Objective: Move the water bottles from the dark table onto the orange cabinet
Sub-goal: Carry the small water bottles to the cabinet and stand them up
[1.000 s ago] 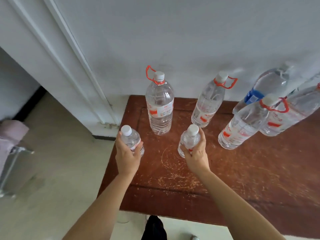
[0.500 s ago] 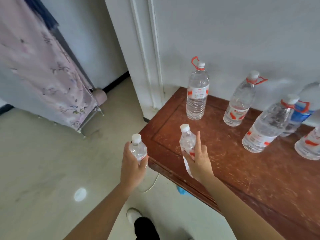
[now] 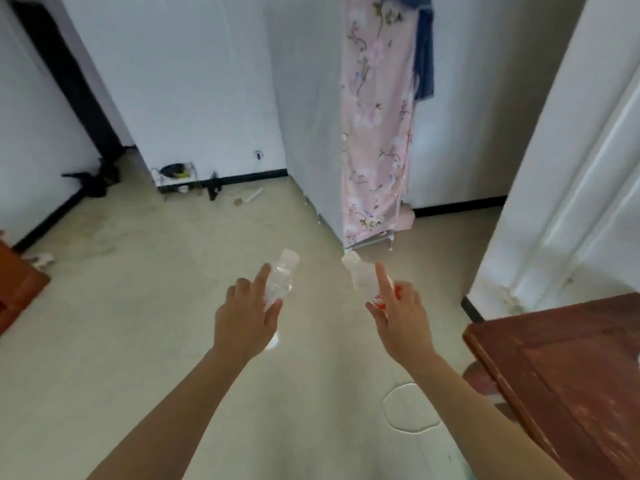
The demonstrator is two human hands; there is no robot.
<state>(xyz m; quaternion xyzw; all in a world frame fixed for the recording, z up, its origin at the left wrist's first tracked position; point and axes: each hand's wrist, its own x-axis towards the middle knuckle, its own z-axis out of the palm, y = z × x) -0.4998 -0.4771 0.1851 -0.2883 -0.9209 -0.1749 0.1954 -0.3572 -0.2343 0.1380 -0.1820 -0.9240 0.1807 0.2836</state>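
Note:
My left hand (image 3: 246, 318) grips a small clear water bottle (image 3: 281, 284) with a white cap, index finger stretched up along it. My right hand (image 3: 398, 317) grips a second small bottle (image 3: 360, 277) with a red-and-white label, index finger also raised. Both bottles are held in the air over the pale floor, tilted and blurred. The corner of the dark reddish-brown table (image 3: 568, 368) shows at the lower right. An orange-brown piece of furniture (image 3: 15, 289) juts in at the left edge. The large bottles are out of view.
A pink floral fabric wardrobe (image 3: 375, 133) on a metal frame stands straight ahead, beside a white wall corner. A white door frame (image 3: 561, 188) rises at the right. A small rack (image 3: 176, 176) and scattered items lie along the far baseboard. A white cable loop (image 3: 410, 408) lies on the floor.
The view has swung left, away from the table. Both hands have carried their small bottles off the table's edge and out over the open floor. The large bottles have left the view.

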